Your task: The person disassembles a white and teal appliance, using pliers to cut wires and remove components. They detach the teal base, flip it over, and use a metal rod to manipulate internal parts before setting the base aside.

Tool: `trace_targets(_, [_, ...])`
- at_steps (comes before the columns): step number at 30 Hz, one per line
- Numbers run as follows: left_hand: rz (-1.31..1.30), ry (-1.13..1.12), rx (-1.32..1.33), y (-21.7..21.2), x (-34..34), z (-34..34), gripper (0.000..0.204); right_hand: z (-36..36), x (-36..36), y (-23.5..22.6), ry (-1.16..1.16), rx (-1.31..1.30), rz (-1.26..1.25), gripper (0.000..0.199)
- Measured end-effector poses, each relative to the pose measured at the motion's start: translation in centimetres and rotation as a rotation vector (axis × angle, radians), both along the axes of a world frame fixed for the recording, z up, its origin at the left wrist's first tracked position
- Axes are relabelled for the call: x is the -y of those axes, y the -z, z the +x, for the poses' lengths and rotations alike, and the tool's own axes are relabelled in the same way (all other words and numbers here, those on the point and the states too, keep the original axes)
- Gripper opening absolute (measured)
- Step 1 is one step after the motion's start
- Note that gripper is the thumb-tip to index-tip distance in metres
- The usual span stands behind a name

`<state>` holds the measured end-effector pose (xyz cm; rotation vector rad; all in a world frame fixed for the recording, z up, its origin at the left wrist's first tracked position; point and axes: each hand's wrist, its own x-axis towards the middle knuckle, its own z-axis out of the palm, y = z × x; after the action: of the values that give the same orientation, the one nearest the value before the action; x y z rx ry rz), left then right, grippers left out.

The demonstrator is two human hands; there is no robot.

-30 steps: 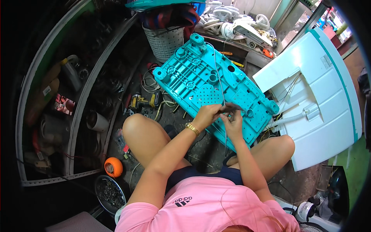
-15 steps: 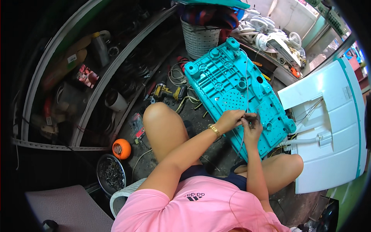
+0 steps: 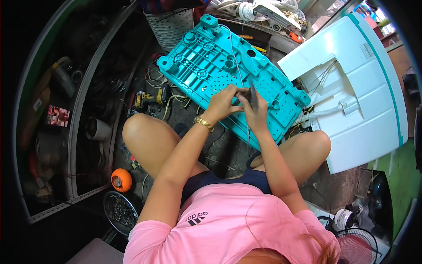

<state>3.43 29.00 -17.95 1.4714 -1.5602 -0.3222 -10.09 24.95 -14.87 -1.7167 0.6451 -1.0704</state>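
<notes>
My left hand (image 3: pixel 223 104), with a gold bracelet at its wrist, is closed in a pinch on a thin grey cable (image 3: pixel 238 61). The cable comes down over the upturned teal plastic base (image 3: pixel 206 90) and hangs below my fingers. Close against it, my right hand (image 3: pixel 256 112) is closed around a dark, pointed tool (image 3: pixel 253 94); its exact kind cannot be made out. Both hands are above the near side of the base, which has ribs, round feet and perforated panels. My fingertips partly hide the cable where the hands meet.
A yellow-black cordless drill (image 3: pixel 147 98) lies left of the base. A white panel (image 3: pixel 351 110) with a teal edge leans at the right. Also around are stacked white baskets (image 3: pixel 169 28), an orange round container (image 3: pixel 121 180), a bowl of small metal parts (image 3: pixel 121 213) and a fan (image 3: pixel 358 246).
The view has shifted, so the base and panel appear further left and higher. The dark tool in my right hand now shows more plainly, pointing upward. Both hands stay close together at the cable.
</notes>
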Motion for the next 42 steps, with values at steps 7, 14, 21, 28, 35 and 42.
trace_targets(7, [0.310, 0.081, 0.234, 0.6, 0.5, 1.6, 0.019, 0.5, 0.1, 1.3, 0.002, 0.007, 0.032, 0.010])
trace_targets(14, [0.197, 0.250, -0.044, 0.4, -0.1, 1.1, 0.019, -0.1, 0.8, 1.5, -0.089, -0.019, 0.125, 0.021])
trace_targets(21, [0.136, 0.009, 0.174, 1.1, 0.5, 0.4, 0.014, 0.4, 0.3, 1.3, -0.020, 0.095, 0.108, 0.023])
trace_targets(28, [0.060, 0.112, 0.066, 0.1, -1.2, 0.1, 0.012, 0.1, 0.4, 1.4, -0.076, 0.120, 0.195, 0.019])
trace_targets(35, [0.134, -0.023, 0.181, 0.6, 0.2, 0.1, 0.021, -0.1, 1.1, 2.9, -0.074, 0.070, 0.177, 0.021])
trace_targets(42, [0.246, 0.252, 0.207, 1.7, 0.3, 2.9, 0.036, 0.3, 0.4, 0.8, -0.116, 0.125, 0.177, 0.020])
